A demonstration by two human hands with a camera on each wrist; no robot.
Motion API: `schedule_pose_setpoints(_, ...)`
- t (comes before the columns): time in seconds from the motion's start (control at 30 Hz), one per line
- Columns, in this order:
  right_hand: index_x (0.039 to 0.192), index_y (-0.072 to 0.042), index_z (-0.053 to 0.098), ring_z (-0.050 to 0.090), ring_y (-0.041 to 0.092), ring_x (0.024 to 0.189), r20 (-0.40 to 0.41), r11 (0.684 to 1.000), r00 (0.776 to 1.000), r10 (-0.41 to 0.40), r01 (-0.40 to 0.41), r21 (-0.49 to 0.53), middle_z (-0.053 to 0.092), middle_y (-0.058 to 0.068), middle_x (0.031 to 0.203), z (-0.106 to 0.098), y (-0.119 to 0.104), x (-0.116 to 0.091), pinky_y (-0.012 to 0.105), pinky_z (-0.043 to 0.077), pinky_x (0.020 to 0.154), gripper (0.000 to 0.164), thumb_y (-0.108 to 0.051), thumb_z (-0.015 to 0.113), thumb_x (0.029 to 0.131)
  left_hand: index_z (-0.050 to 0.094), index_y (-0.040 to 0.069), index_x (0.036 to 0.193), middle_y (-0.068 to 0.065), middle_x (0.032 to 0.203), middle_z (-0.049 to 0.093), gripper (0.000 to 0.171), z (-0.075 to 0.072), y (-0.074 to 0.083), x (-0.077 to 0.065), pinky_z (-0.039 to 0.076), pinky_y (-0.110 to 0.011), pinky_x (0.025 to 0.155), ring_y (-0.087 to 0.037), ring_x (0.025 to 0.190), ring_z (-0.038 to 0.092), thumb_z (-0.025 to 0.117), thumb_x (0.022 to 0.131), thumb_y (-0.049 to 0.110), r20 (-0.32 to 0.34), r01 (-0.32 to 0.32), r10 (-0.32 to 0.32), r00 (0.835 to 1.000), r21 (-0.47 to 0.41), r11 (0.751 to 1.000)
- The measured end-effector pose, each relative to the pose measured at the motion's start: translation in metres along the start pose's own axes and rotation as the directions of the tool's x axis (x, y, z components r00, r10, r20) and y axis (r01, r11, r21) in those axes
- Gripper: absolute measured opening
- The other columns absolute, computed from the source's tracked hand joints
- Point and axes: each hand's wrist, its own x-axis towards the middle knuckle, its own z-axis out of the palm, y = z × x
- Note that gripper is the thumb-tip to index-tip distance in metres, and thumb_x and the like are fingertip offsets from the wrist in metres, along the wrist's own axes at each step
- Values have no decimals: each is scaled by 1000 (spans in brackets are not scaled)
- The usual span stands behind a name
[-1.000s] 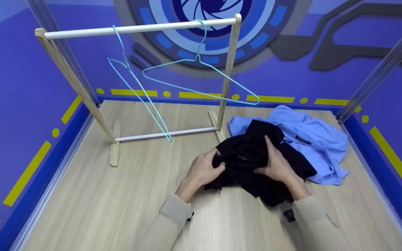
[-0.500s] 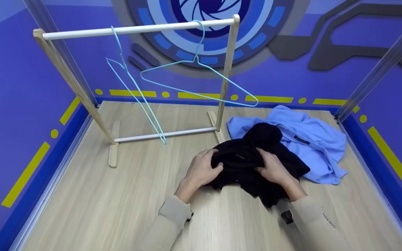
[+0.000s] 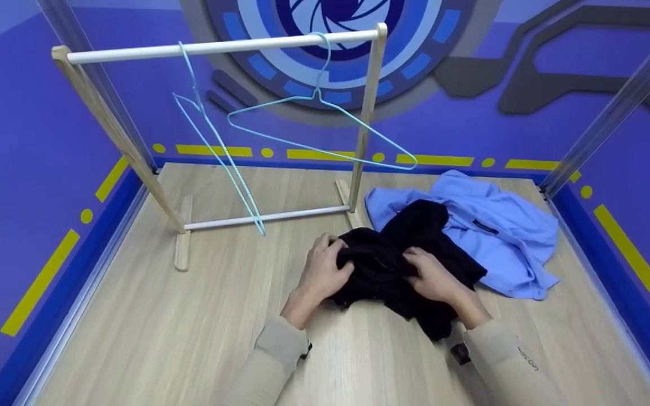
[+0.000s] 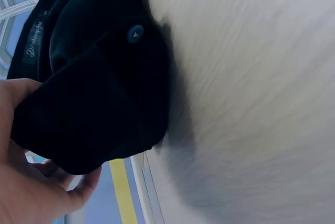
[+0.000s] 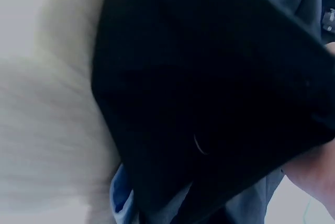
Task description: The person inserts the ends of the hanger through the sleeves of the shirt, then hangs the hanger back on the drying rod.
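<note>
A crumpled black shirt (image 3: 370, 287) lies bunched in front of the person, partly over a light blue shirt (image 3: 517, 225). My left hand (image 3: 321, 270) pinches the black shirt's left edge between thumb and fingers. On the other side my right hand (image 3: 435, 276) grips a fold, its fingertips tucked into the cloth. The left wrist view shows a dark button (image 4: 135, 34) and a woven label (image 4: 34, 43) inside the band, with the left thumb over the edge. Dark cloth fills most of the right wrist view, hiding much of the right hand (image 5: 314, 177).
A rack with wooden posts and a white top rail (image 3: 223, 47) stands at the back left. From it hang two light teal wire hangers, one turned edge-on (image 3: 220, 152) and one facing forward (image 3: 325, 151). Blue walls (image 3: 14, 141) enclose the wood-grain floor (image 3: 218, 316).
Both hands have drawn slightly left and nearer the person, pulling the black shirt along. The right fingers have curled into the cloth from a straighter pose. The edge-on hanger has swung slightly left.
</note>
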Motion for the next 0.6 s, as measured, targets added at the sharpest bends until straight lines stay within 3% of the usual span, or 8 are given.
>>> schedule_pose_setpoints(0.13, 105, -4, 71, 59, 22, 96, 20, 996, 997, -72, 70, 61, 61, 4, 103, 3, -3, 3, 43, 50, 86, 34, 16, 71, 77, 69, 7, 102, -13, 134, 59, 21, -3, 0, 2, 42, -50, 105, -31, 128, 52, 72, 82, 13, 20, -39, 40, 999, -36, 999)
schedule_pose_setpoints(0.33, 103, -10, 72, 59, 17, 99, 68, 969, 979, -193, 180, 167, 61, -1, 108, 6, -6, 7, 37, 51, 88, 39, 17, 71, 75, 65, 10, 98, -15, 148, 54, 15, -7, 2, 3, 31, -56, 115, -34, 141, 44, 69, 84, 13, 118, -57, 67, 991, -85, 995)
schedule_pose_setpoints(0.43, 101, -12, 72, 59, 17, 100, 69, 950, 967, -245, 225, 218, 62, -1, 109, 8, -9, 8, 36, 51, 89, 39, 17, 72, 75, 66, 9, 102, -13, 142, 59, 18, -7, 1, 2, 36, -53, 112, -32, 136, 50, 70, 85, 12, 146, -79, 95, 985, -111, 991)
schedule_pose_setpoints(0.6, 96, -13, 71, 61, 17, 98, 47, 929, 960, -277, 256, 267, 63, 0, 111, 8, -14, 9, 33, 51, 88, 38, 19, 71, 75, 68, 9, 108, -3, 111, 72, 20, -8, 1, 1, 50, -37, 96, -20, 107, 66, 68, 88, 12, 184, -68, 95, 978, -147, 987)
